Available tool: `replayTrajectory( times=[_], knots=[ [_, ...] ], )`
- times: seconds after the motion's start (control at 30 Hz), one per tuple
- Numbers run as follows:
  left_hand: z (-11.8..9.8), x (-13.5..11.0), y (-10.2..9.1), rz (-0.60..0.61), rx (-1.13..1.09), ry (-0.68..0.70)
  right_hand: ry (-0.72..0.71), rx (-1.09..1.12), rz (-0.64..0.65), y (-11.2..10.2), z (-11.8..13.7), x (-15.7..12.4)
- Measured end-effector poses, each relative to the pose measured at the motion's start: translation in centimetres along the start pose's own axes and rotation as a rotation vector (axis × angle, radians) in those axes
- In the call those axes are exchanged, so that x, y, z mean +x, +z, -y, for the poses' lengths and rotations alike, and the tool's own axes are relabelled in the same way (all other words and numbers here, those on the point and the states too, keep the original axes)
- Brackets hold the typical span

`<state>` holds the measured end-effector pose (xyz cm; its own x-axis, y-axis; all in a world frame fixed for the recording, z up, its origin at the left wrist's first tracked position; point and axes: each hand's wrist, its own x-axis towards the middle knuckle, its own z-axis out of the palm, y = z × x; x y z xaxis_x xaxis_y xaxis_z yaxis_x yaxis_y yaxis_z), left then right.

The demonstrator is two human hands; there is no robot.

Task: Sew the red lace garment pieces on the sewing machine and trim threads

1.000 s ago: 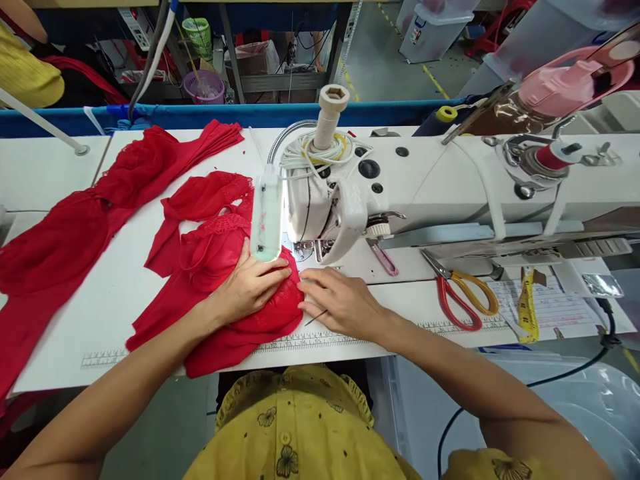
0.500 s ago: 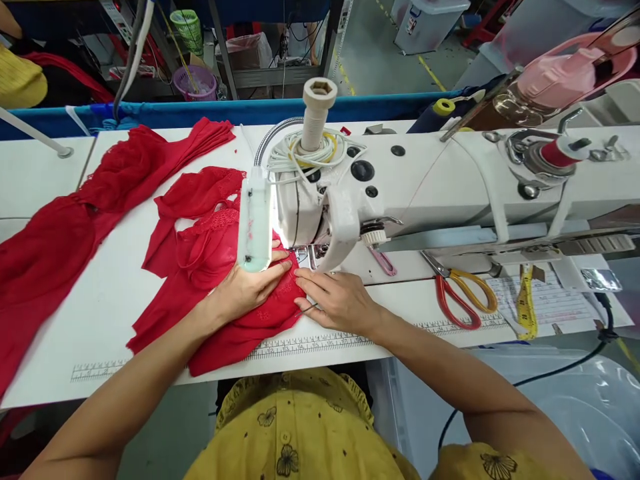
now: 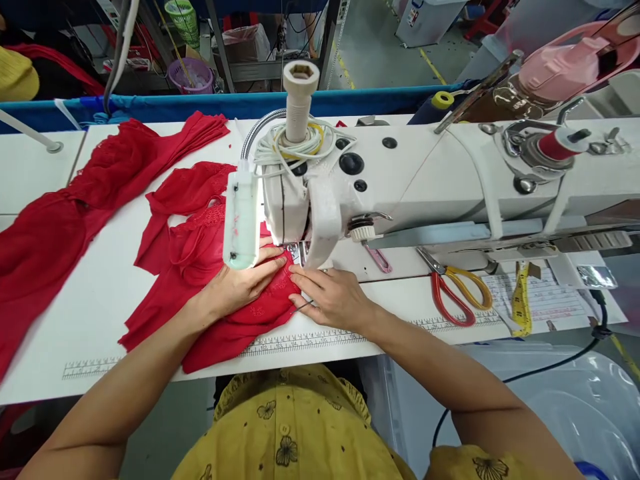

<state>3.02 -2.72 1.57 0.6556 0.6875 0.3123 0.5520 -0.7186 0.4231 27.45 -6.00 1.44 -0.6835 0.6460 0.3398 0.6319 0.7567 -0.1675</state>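
Note:
My left hand (image 3: 240,283) lies flat with spread fingers on a red lace garment (image 3: 200,267), pressing it down just in front of the needle of the white sewing machine (image 3: 400,180). My right hand (image 3: 333,297) rests at the garment's right edge, fingers stretched toward the presser foot, with a thin dark tool (image 3: 303,305) pinched under it. The machine's small lamp (image 3: 241,220) hides part of the cloth and my left fingertips.
More red fabric (image 3: 75,207) is piled at the left of the white table (image 3: 100,300). Red-and-yellow scissors (image 3: 457,293) and a yellow tape measure (image 3: 520,303) lie at the right. A red thread spool (image 3: 555,147) sits on the machine. A plastic bin (image 3: 575,400) stands below right.
Both hands have slid forward with the red garment toward the needle. The view has shifted slightly, so everything sits lower left in the picture.

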Motion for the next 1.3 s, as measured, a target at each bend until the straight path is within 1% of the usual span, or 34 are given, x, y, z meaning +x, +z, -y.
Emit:
replayTrajectory(
  times=[0.1,0.23,0.33,0.47,0.67,0.83,0.93,1.07,1.13,1.2,1.3],
  knots=[
    [-0.4,0.1,-0.3,-0.008,0.037,0.012,-0.012,-0.020,-0.007,-0.1,0.1,0.0],
    [-1.1,-0.1,-0.4,-0.034,0.201,0.030,-0.030,-0.025,-0.026,-0.3,0.2,-0.2],
    [-1.5,-0.4,-0.3,-0.011,0.269,0.009,-0.020,-0.023,-0.021,-0.3,0.2,-0.3],
    [-1.3,-0.5,-0.3,0.040,0.296,-0.023,-0.003,-0.005,0.002,-0.1,0.0,-0.3],
    [-1.0,-0.1,-0.4,-0.012,0.315,-0.002,0.000,-0.001,0.001,0.1,-0.2,-0.3],
    [-0.9,-0.1,-0.4,0.005,0.286,-0.038,-0.014,-0.003,-0.028,0.0,-0.1,-0.4],
    [-0.1,-0.2,-0.3,-0.004,0.257,-0.024,-0.005,-0.012,-0.024,-0.1,0.0,-0.3],
    [2.1,-0.1,-0.2,-0.019,0.207,0.017,0.009,-0.048,-0.006,-0.2,0.1,0.0],
    [2.8,0.1,-0.3,-0.005,0.201,0.018,-0.002,-0.061,-0.002,-0.2,0.1,0.1],
    [2.5,0.4,-0.8,0.010,0.210,0.017,-0.019,-0.064,-0.009,-0.1,0.2,0.2],
    [0.2,0.7,-1.4,0.049,0.248,-0.008,-0.040,-0.057,-0.033,-0.1,0.4,0.1]
  ],
)
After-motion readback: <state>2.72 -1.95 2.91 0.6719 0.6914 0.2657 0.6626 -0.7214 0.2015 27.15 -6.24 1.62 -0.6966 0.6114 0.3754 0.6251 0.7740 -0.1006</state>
